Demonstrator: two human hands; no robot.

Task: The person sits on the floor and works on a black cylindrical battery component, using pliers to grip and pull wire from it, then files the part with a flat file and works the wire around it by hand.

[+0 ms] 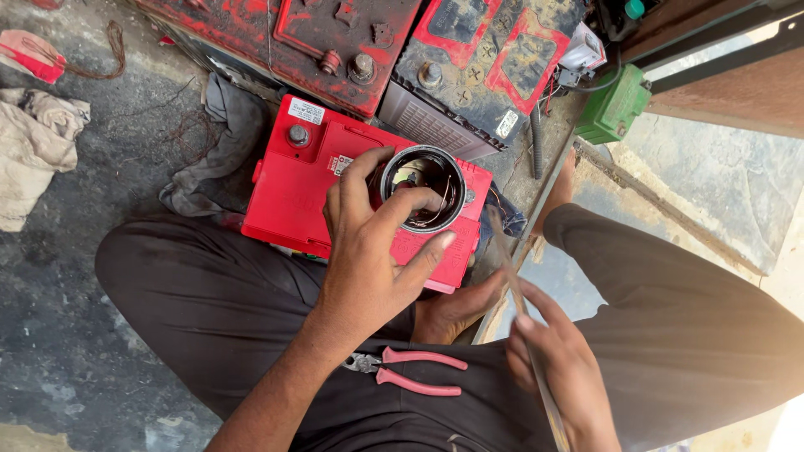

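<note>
The metal ring [423, 189], a stiff, weighty-looking cylinder with wire inside, stands on a red battery [301, 180] and is best gripped by its rim. The left hand [373, 243] curls round it, fingers on the rim. The right hand [557, 368], nearer the body, pinches a thin flat strip [512, 280]. Pink pliers [410, 372] lie on the lap between the hands. A small white rectangular label [306, 110] sits at the battery's far corner.

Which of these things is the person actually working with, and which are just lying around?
In use:
left hand gripping the round metal housing
right hand holding a thin flat strip
red battery under the housing

Lying about:
pink-handled pliers on the lap
grey rag
old batteries
green box
</note>
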